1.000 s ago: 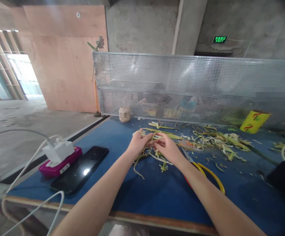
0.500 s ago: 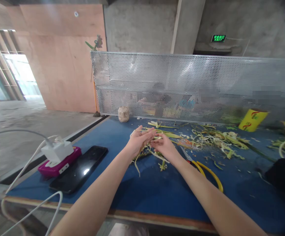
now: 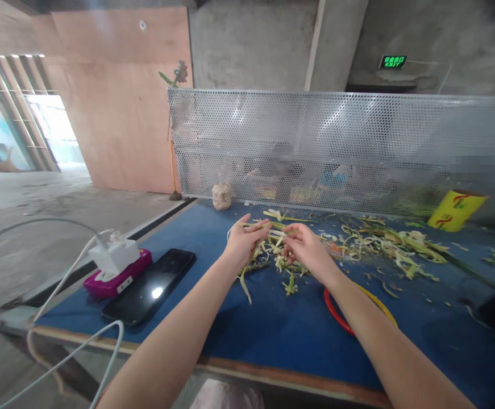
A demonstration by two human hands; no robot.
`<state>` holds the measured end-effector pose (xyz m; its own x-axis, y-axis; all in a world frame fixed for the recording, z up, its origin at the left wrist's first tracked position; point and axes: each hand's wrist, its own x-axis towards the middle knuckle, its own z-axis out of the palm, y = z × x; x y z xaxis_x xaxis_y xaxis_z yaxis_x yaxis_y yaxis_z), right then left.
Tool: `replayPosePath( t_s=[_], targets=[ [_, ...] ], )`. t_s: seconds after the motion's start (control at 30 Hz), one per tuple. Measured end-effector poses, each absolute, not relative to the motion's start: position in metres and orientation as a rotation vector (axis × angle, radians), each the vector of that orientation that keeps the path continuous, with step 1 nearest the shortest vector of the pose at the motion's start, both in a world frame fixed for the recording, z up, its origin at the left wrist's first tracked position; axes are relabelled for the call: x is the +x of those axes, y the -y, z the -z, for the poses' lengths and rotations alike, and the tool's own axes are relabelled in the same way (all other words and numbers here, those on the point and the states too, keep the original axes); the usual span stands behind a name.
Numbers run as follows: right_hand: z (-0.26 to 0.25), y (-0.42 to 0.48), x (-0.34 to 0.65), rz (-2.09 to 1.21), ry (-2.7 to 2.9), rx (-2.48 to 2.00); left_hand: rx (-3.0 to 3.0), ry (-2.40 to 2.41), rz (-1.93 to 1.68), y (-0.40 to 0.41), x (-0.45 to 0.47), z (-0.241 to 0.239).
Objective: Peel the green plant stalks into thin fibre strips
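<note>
I'm watching through the head camera as both hands are working over the strips (image 3: 266,249), which are lying in a loose tangle on the table (image 3: 238,341), under and between the fingers. The left hand (image 3: 242,241) is hanging palm inward and mostly open, its fingers reaching toward the right one; I'm not seeing a firm grip on anything there. The right hand (image 3: 304,250) is curling its fingers halfway, the thumb and forefinger coming close around a pale strip's end; whether they are pinching it, I cannot tell.

For handling this well, I'm favouring a light fingertip pinch near a strip's end, one hand steadying while the other is drawing, since such thin, limp pieces are probably tearing or snagging under a hard pull. I'm judging that lifting straight up is safer than dragging sideways, because the strands are crossing each other and a sprig (image 3: 290,284) is lying just below. I'm also minding the right forearm: it is passing over a red loop (image 3: 338,314) and a yellow loop (image 3: 379,304), so a low sweep is risking a catch there.
</note>
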<state>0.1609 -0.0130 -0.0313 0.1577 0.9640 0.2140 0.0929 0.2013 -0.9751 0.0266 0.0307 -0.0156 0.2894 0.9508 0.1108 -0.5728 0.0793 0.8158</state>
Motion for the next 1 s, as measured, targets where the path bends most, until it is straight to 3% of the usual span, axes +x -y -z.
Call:
replayPosePath(
  t_s=[0.2, 0.47, 0.73, 1.0],
  targets=[
    [0.037, 0.016, 0.144, -0.389, 1.689, -1.255, 0.816, -0.466, -1.271, -0.029, 0.032, 0.017],
    [0.046, 0.010, 0.130, -0.360, 1.700, -1.386, 0.821, -0.507, -1.268, -0.029, 0.031, 0.017],
    [0.026, 0.025, 0.153, 0.162, 1.875, -1.332, 1.014, -0.709, -1.127, -0.030, 0.021, 0.019],
    [0.021, 0.028, 0.168, 0.440, 2.146, -1.403, 0.842, -0.661, -1.090, -0.035, 0.019, 0.018]
  ],
)
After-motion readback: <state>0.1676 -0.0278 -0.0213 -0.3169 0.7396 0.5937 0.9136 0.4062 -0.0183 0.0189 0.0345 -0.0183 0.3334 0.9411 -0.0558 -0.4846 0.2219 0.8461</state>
